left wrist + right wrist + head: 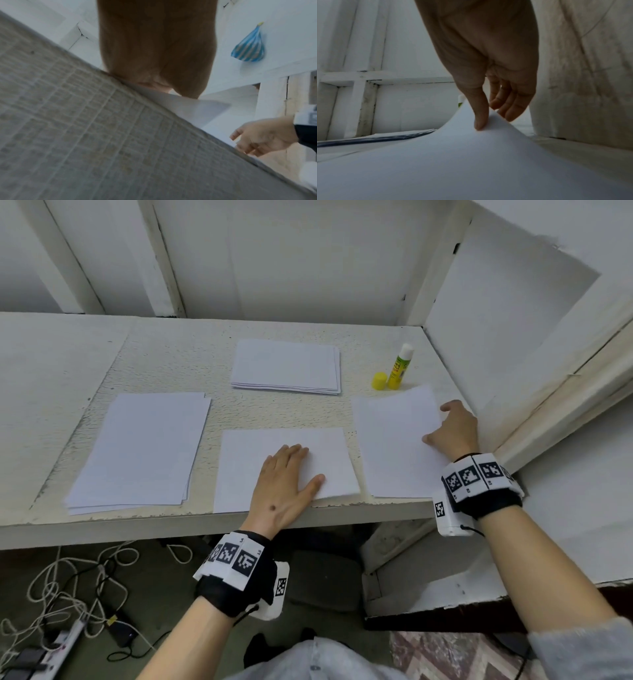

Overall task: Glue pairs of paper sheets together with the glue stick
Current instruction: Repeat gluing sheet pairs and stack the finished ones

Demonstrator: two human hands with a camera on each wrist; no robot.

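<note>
A: What are the hands doing?
B: The left hand (286, 479) lies flat, fingers straight and together, pressing on the middle sheet (239, 470) at the front edge of the table (51, 364). The right hand (454, 429) pinches the right-hand sheet (390, 440) by its right edge, thumb on top and fingers underneath, and that edge rises in a curl off the table.

A: Where is the glue stick?
B: The glue stick (399, 368) stands upright and uncapped near the back right corner, just behind the right-hand sheet. Its yellow cap (379, 380) stands just beside it on the left.

A: Any other paper?
B: A small stack (286, 366) lies toward the back edge, in the middle. A larger stack (144, 450) lies toward the front left, well apart from the glue.
</note>
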